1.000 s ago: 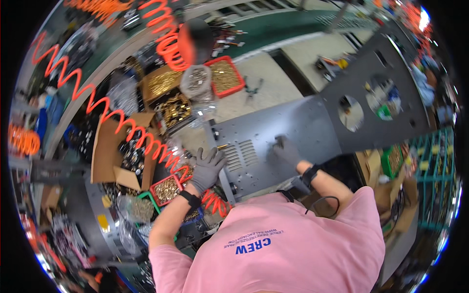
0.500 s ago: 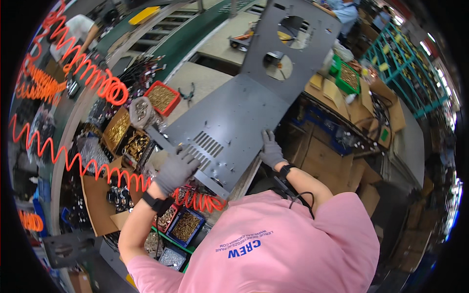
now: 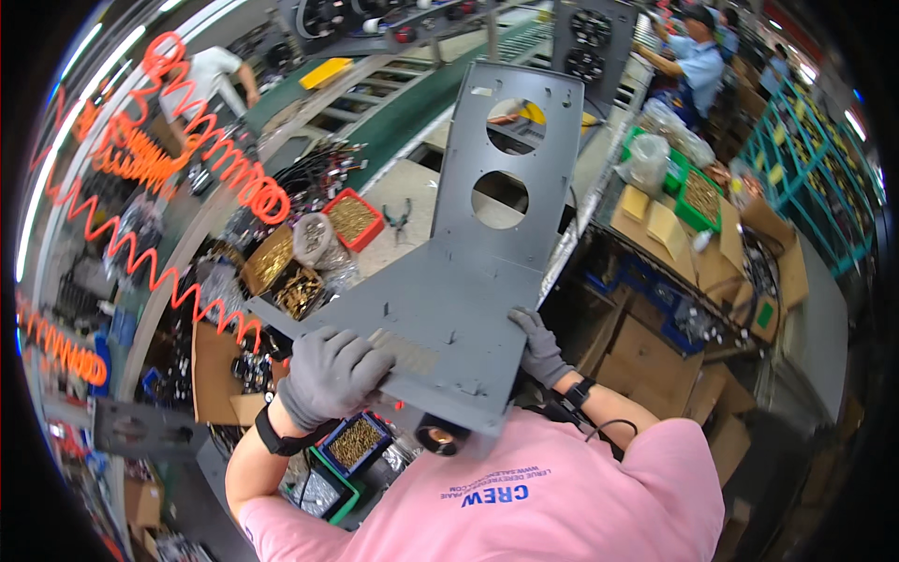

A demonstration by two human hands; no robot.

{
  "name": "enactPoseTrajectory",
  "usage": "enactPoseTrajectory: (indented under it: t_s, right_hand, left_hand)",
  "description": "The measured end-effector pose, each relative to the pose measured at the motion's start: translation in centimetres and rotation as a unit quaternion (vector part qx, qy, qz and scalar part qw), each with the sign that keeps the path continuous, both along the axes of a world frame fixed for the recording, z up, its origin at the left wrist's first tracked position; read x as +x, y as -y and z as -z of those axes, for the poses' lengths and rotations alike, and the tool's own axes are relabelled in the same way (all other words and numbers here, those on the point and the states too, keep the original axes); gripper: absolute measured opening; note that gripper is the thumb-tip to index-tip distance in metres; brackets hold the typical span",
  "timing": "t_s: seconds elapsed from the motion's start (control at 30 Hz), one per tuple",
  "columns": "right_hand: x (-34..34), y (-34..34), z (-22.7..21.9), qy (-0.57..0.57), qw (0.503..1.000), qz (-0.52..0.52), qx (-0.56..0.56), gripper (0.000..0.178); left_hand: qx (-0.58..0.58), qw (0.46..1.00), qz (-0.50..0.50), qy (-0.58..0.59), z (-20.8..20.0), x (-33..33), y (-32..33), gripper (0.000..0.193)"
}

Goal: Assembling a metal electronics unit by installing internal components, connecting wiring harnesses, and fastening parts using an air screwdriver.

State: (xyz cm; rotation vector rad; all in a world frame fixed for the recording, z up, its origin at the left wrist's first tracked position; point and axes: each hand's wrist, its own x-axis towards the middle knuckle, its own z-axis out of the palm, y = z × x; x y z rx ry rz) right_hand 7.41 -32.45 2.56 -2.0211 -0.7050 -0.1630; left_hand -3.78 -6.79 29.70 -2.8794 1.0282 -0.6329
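A large grey sheet-metal panel, bent at an angle, is in front of me. Two round cutouts pierce its far, raised section, while small studs and a slotted patch mark the nearer one. My left hand, in a grey glove, is closed over the panel's near left edge. At the right edge, my gloved right hand grips the metal, its lower fingers partly hidden beneath. A round black part with a copper-coloured centre shows under the near edge; I cannot tell whether it is attached.
A red bin of small brass-coloured parts and pliers lie beyond the panel on the left. Orange coiled hoses hang at the left. Cardboard boxes and a green bin stand right. A co-worker is at the far right.
The panel has tilted up and come nearer to me, with both hands on it. My left hand has curled round its edge. The round black part has come into sight.
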Motion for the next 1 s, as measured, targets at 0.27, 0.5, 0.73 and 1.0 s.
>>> enactPoseTrajectory:
  t_s: [0.27,0.5,0.73,1.0]
  right_hand:
    - [9.3,1.7,0.8,-0.309,0.917,-0.157,0.198,0.030]
    - [13.4,3.0,-6.0,-0.497,0.792,-0.202,0.291,0.027]
    - [14.1,3.2,-13.2,-0.626,0.730,-0.118,0.248,0.037]
    - [15.0,2.4,-12.7,-0.506,0.810,-0.212,0.206,0.033]
  left_hand:
    - [-0.084,0.991,-0.101,-0.025,-3.2,4.0,7.5,0.021]
    - [-0.046,0.976,-0.208,-0.048,-2.3,5.9,10.4,0.027]
    - [-0.053,0.967,-0.241,-0.061,-1.4,7.1,12.2,0.030]
    - [-0.016,0.967,-0.251,-0.040,-3.6,8.5,8.8,0.019]
